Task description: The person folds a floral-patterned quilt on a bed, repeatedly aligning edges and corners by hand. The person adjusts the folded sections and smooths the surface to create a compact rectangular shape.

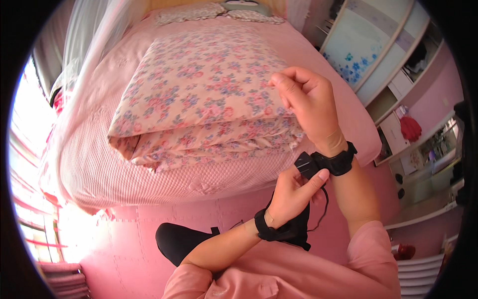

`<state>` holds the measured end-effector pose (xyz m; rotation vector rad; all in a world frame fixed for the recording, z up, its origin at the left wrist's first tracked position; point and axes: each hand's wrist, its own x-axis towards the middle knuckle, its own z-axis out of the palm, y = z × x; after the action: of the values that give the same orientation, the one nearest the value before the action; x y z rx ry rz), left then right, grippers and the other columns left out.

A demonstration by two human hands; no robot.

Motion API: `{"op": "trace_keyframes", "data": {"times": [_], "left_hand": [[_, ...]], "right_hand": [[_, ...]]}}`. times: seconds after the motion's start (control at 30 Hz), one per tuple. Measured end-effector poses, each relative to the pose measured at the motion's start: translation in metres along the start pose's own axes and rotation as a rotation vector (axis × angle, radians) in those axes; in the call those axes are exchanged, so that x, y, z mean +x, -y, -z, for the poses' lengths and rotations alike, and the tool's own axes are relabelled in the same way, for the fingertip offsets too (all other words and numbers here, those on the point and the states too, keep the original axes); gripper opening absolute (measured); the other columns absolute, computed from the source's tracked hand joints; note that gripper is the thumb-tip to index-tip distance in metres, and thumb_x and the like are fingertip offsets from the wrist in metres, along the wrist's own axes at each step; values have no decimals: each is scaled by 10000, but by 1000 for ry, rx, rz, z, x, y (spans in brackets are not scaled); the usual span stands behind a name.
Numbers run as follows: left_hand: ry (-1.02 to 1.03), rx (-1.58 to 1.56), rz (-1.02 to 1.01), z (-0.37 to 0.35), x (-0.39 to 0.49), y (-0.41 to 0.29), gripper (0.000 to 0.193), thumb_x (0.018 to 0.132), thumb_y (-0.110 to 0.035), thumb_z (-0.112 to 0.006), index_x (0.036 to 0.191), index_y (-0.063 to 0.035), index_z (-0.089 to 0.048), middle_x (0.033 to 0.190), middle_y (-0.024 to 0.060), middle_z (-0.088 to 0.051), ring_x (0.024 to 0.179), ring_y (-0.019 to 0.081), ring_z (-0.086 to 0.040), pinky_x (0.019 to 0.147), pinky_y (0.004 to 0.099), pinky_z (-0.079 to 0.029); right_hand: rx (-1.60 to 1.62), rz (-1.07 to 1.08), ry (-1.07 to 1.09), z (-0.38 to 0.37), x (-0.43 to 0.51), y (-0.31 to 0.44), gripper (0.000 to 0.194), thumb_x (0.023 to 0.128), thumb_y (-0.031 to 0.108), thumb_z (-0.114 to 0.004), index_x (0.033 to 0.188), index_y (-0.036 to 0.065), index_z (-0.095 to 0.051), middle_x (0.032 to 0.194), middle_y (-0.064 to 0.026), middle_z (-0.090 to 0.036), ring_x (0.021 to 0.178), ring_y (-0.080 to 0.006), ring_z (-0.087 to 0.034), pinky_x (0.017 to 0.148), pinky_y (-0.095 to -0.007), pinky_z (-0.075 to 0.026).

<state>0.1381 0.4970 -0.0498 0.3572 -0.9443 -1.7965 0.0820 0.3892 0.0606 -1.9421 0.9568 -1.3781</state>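
My left hand point(293, 194) pinches a small black device point(307, 165) between thumb and fingers, against the black strap point(338, 161) on my right wrist. A thin black cable hangs below the device. My right hand point(308, 101) is raised with curled fingers over the right edge of a folded floral quilt point(209, 82); whether those fingers hold anything cannot be told. Another black strap point(263, 226) circles my left wrist. The quilt lies in thick layers on a bed with a pink quilted cover point(179, 187).
Pillows point(190, 13) lie at the bed's far end. A white mosquito net point(80, 56) hangs at left. A wardrobe with sliding doors point(358, 45) and a cabinet point(392, 134) stand at right. Pink foam mats point(123, 239) cover the floor. A folded mauve textile point(61, 278) is at lower left.
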Motion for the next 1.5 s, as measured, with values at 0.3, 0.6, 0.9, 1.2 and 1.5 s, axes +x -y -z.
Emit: {"op": "trace_keyframes", "data": {"times": [0.3, 0.6, 0.9, 1.2, 1.5], "left_hand": [[-208, 289, -142, 52, -30, -35, 334, 1024, -255, -598, 1217, 17, -580, 973, 61, -672, 755, 109, -637, 614, 246, -528], [-688, -368, -989, 116, -55, -96, 321, 1060, -272, -441, 877, -39, -565, 664, 15, -510, 536, 87, -402, 509, 239, -315], [-1284, 1048, -701, 198, -97, -153, 457, 861, -299, -770, 1156, -6, -579, 728, 40, -527, 636, 155, -528, 587, 301, -437], [-1039, 1397, -458, 216, -107, -177, 217, 873, -232, -714, 865, -23, -656, 610, 130, -603, 554, 304, -583, 548, 403, -447], [-958, 1270, -569, 238, -111, -166, 141, 858, -140, -639, 944, -45, -697, 650, 172, -633, 650, 396, -636, 602, 471, -489]], "right_hand": [[0, 60, 69, -18, -16, 17, 176, 988, 121, -622, 851, 17, -656, 678, 68, -498, 607, -1, -418, 535, -189, -321], [-152, -33, 853, -97, -108, 1, 315, 962, 311, -654, 864, 12, -650, 742, -166, -626, 653, -329, -635, 597, -383, -498], [-509, 612, 504, -135, -19, 65, 227, 802, 132, -784, 985, 52, -677, 812, -101, -639, 708, -306, -629, 627, -368, -497], [-750, 1002, 532, -247, 45, 54, 65, 766, 95, -682, 746, 70, -626, 808, -102, -647, 825, -294, -667, 717, -416, -540], [-714, 1124, 743, -244, 58, 57, 109, 781, 117, -663, 747, 57, -579, 784, -132, -629, 784, -319, -666, 696, -417, -539]]}}
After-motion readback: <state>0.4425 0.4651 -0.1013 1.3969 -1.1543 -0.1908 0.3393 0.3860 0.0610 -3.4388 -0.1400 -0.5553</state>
